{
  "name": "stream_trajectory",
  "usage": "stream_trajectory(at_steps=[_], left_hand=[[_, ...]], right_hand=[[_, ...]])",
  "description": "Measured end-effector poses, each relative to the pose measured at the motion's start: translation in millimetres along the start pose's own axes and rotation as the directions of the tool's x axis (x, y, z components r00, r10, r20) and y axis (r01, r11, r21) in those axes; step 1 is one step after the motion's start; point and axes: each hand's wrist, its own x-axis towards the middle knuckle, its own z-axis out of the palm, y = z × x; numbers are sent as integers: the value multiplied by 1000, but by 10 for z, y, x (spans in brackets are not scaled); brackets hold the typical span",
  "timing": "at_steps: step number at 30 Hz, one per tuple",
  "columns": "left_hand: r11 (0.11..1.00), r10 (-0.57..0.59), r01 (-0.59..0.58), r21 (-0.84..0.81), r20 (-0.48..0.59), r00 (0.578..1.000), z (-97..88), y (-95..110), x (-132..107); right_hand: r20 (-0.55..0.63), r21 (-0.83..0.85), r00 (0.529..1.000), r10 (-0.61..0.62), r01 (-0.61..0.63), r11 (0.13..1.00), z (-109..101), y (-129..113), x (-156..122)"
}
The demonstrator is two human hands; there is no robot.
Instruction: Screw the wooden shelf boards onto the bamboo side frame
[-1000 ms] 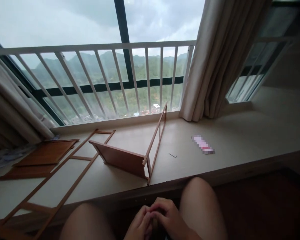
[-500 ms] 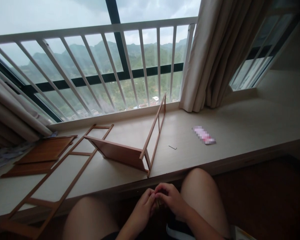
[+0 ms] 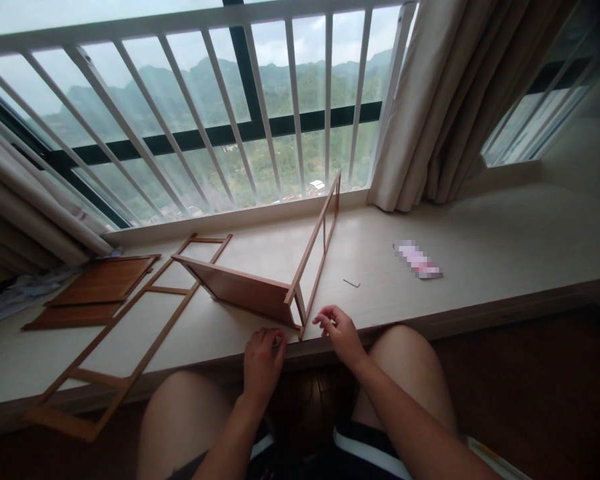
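My left hand is at the front edge of the window ledge, below the lower edge of an upright wooden panel. Its fingers curl toward the thumb; whatever they hold is hidden. Just right of the corner where the panel meets a standing wooden ladder-like frame, my right hand is closed in a pinch. Anything between those fingertips is too small to make out. A small L-shaped hex key lies on the ledge beyond my right hand.
Another wooden frame lies at the left, overhanging the ledge's front edge. Behind it are flat wooden panels and crumpled plastic wrapping. A blurred pink packet rests at the right. White railing and curtains border the window.
My hands, together between my knees before, have separated and risen to the ledge. The left went left, the right moved up beside the frame's corner. The view has tilted slightly downward.
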Motion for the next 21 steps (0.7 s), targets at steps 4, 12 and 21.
stream_trajectory(at_steps=[4, 12, 21], left_hand=[[995, 26, -28, 93, 15, 1000, 96, -86, 201], [980, 15, -18, 197, 13, 1000, 314, -162, 316], [972, 89, -88, 218, 6, 996, 396, -190, 333]], right_hand=[[-122, 41, 992, -38, 43, 998, 203, 122, 321], [-82, 91, 997, -15, 23, 996, 384, 324, 339], [-71, 117, 997, -20, 28, 993, 339, 365, 366]])
